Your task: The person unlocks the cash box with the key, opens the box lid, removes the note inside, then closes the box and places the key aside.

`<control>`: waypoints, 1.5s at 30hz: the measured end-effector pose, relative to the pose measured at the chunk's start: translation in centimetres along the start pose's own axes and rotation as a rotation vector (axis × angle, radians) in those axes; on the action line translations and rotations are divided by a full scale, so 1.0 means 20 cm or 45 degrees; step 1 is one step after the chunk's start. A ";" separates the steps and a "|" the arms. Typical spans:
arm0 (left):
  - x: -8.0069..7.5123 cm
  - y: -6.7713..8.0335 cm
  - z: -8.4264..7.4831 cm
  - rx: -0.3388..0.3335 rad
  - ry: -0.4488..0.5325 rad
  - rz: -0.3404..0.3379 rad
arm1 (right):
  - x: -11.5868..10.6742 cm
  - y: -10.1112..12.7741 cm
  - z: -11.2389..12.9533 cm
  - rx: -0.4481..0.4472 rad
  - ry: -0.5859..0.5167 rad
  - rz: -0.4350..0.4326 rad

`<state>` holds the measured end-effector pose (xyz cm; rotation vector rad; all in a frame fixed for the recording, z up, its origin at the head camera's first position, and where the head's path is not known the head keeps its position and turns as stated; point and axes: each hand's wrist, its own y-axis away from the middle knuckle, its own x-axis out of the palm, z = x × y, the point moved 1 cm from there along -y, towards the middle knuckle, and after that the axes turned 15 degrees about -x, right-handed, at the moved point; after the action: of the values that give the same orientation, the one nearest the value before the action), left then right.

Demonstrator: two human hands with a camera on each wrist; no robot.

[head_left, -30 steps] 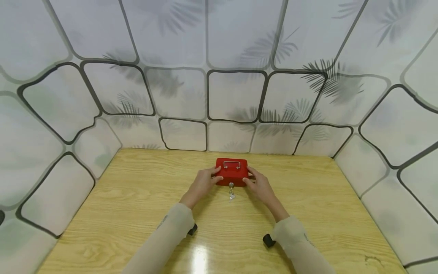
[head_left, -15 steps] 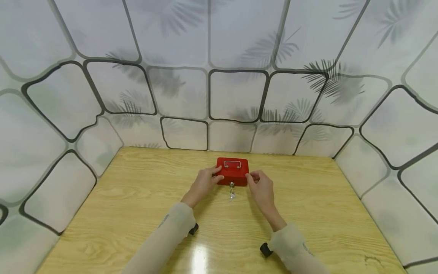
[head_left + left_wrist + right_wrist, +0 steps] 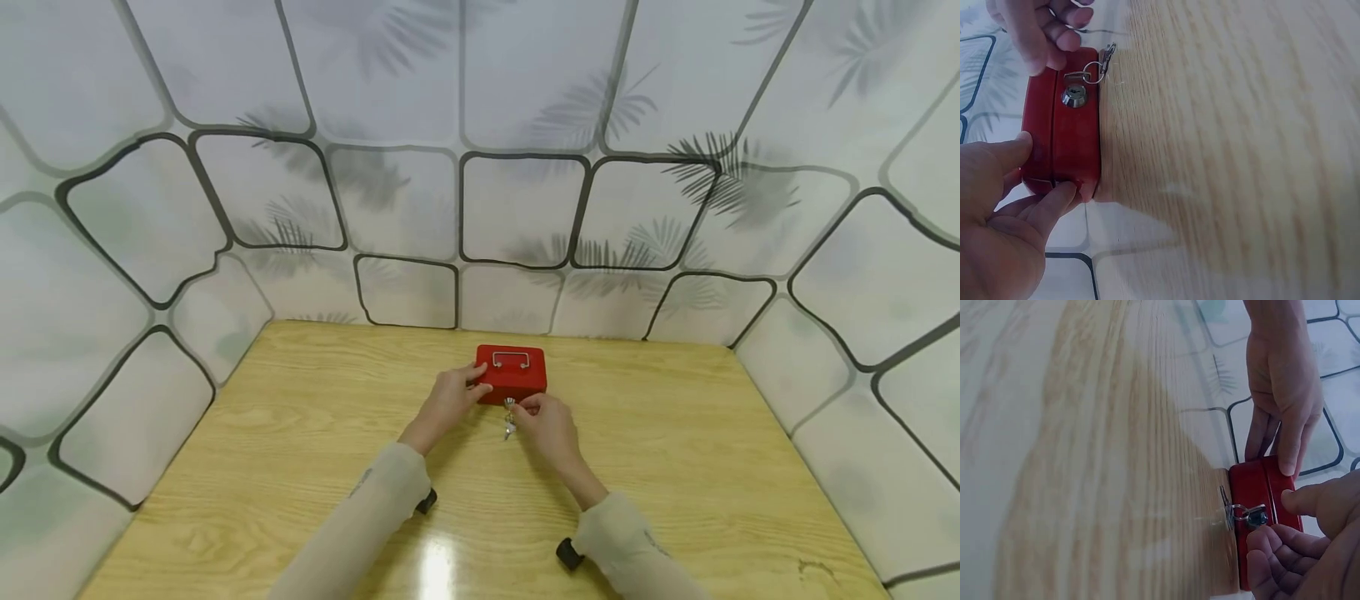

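Observation:
A red cash box [image 3: 517,373] with a wire handle on its lid stands at the back of the table. My left hand [image 3: 446,400] grips its left end, thumb on the front and fingers round the side and lid. In the left wrist view, a round silver lock [image 3: 1074,96] sits on its front, with a key ring [image 3: 1092,73] and key [image 3: 1109,57] hanging beside it. My right hand [image 3: 551,425] is right at the lock. In the right wrist view, its thumb and curled fingers stand apart around the lock, nothing visibly pinched between them.
The box rests on a pale wooden table [image 3: 300,467]. Behind it and at both sides rise patterned fabric walls [image 3: 517,208]. A black band [image 3: 570,554] sits at the right sleeve cuff, another [image 3: 426,502] at the left.
My right hand has let go of the box's right end and moved left and toward me, to the lock and keys. The left hand keeps its hold, and the box has hardly shifted.

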<state>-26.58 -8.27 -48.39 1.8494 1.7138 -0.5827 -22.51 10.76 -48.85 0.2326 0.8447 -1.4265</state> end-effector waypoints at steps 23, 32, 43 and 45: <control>0.00 -0.01 0.01 0.010 0.029 -0.015 | 0.08 -0.02 0.00 0.096 -0.001 0.105; 0.00 0.00 0.01 0.013 0.018 -0.022 | 0.08 -0.02 0.01 0.106 -0.003 0.117; 0.00 0.00 0.02 0.024 0.014 -0.027 | 0.08 -0.03 -0.01 0.112 0.006 0.116; 0.00 0.00 0.02 0.024 0.024 -0.023 | 0.08 -0.03 -0.01 0.115 -0.003 0.119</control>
<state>-26.64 -8.43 -48.71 1.8594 1.7448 -0.5922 -23.24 9.51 -49.73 0.3348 0.7590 -1.3787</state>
